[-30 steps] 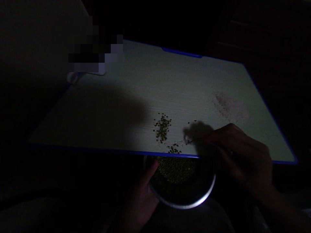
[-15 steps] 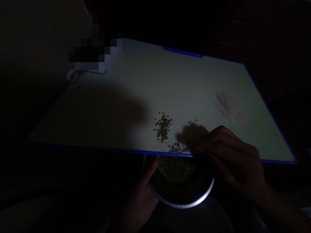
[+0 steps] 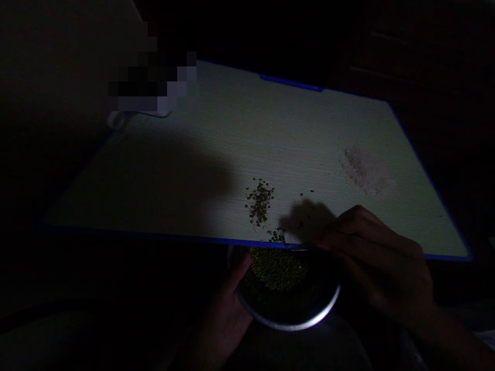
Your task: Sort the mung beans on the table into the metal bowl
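Observation:
My left hand [image 3: 228, 309] grips a metal bowl [image 3: 305, 324] at its left side, thumb over the rim. Small green beans, like mung beans [image 3: 278, 268], lie inside the bowl, which sits just under the near edge of a pale, blue-edged tabletop [image 3: 216, 118]. Closed around a thin, shiny utensil that looks like a spoon [image 3: 298, 248], my right hand [image 3: 381, 263] is at that edge, above the bowl's right side. Its tip is beside a few beans [image 3: 276, 235] on the edge. A loose heap of beans [image 3: 259, 203] lies farther in. The dim light hides the spoon's handle.
A pale heap of grains, like rice [image 3: 365, 170], lies on the right of the tabletop. Stray beans [image 3: 307, 192] are scattered near my right hand's shadow. At the far left is a pale object, mostly pixelated, with a white loop [image 3: 116, 119].
My right hand has drawn slightly right and toward me, bringing the spoon down to the tabletop's edge. My left hand and the bowl look nearly still.

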### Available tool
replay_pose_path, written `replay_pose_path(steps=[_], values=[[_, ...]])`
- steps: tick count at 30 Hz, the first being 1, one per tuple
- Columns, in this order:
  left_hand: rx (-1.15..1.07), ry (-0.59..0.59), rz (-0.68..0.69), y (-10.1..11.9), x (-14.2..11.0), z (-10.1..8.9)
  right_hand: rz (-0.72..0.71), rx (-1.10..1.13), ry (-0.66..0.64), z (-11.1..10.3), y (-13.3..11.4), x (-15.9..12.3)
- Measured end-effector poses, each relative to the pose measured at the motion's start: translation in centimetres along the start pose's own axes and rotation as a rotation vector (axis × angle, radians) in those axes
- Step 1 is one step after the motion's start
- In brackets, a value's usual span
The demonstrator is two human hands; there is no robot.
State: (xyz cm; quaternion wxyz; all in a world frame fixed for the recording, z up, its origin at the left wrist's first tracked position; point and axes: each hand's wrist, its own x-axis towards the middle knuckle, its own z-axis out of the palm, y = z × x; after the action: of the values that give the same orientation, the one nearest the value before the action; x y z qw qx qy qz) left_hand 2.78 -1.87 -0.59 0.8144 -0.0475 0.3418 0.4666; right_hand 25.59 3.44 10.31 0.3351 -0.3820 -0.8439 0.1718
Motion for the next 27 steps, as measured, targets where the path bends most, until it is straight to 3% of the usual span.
replay_pose_path(steps=[6, 11, 18, 27], values=[[0.014, 0.018, 0.0, 0.3, -0.2, 0.2, 0.051, -0.003, 0.04, 0.9, -0.4, 0.3], [0.041, -0.064, -0.015, 0.6, -0.2, 0.7, 0.083, -0.057, 0.099, 0.4, 0.1, 0.2], [0.017, 0.03, -0.008, 0.7, -0.2, 1.0, 0.05, -0.132, 0.092, 0.4, 0.6, 0.9], [-0.019, -0.052, -0.023, 0.7, -0.5, 1.4, 0.001, -0.078, 0.038, 0.0, 0.6, 0.5]])
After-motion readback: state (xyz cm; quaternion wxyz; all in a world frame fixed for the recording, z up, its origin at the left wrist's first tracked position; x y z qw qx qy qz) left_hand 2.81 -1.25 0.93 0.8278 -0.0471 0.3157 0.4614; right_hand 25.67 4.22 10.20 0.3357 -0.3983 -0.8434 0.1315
